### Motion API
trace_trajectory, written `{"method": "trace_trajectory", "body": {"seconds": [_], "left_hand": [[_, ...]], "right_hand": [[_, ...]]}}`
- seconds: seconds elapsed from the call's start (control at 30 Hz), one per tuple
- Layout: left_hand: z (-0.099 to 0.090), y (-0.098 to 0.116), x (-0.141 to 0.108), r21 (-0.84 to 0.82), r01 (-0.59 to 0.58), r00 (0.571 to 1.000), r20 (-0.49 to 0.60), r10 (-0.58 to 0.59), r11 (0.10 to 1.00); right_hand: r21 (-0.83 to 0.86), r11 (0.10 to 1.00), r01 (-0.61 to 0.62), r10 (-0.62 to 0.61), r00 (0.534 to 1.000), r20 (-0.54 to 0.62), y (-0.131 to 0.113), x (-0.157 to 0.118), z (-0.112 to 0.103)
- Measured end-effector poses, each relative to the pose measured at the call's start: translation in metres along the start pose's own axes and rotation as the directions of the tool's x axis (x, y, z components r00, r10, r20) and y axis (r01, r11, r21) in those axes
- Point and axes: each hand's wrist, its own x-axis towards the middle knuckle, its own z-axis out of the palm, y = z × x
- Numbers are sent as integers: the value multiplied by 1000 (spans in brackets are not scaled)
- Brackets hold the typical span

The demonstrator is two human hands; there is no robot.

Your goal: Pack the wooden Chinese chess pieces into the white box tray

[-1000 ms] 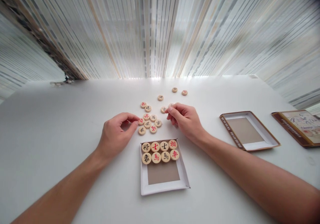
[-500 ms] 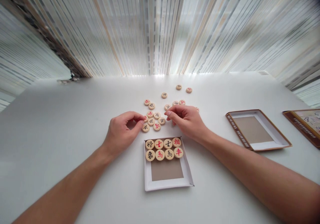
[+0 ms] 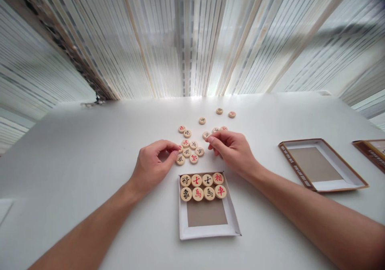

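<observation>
My left hand (image 3: 159,161) has its thumb and index finger together at the left edge of the loose pieces, pinching a red-marked piece (image 3: 180,149) they partly cover. On the other side of the cluster, my right hand (image 3: 231,149) is closed, fingertips beside a black-marked piece (image 3: 206,135); anything between them is hidden. Between the hands lie round wooden pieces with red or black characters, such as a red one (image 3: 194,158) and a black one (image 3: 199,151). Nearer me, a shallow white box (image 3: 184,233) holds two rows of pieces along its far side.
To the right rests an open box part (image 3: 345,185) with a brown rim, and beyond it a printed box part (image 3: 373,154) cut off by the frame. Several pieces (image 3: 219,111) lie farther back on the white table (image 3: 90,141), near striped curtains (image 3: 162,41).
The view has shifted, so everything on the table appears lower and farther right. My right fingertips have moved slightly away from me and to the right; my left hand stays at the same piece.
</observation>
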Motion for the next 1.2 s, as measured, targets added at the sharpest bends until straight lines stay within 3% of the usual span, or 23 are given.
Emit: {"method": "trace_trajectory", "body": {"seconds": [0.3,1.2], "left_hand": [[-1,-1,0,4,16,999,-35,-16,1000],[0,1,2,16,45,999,-11,-45,999]], "right_hand": [[79,997,-23,24,1000,-15,2,1,0],[1,1000,-9,9,998,58,2,1,0]]}}
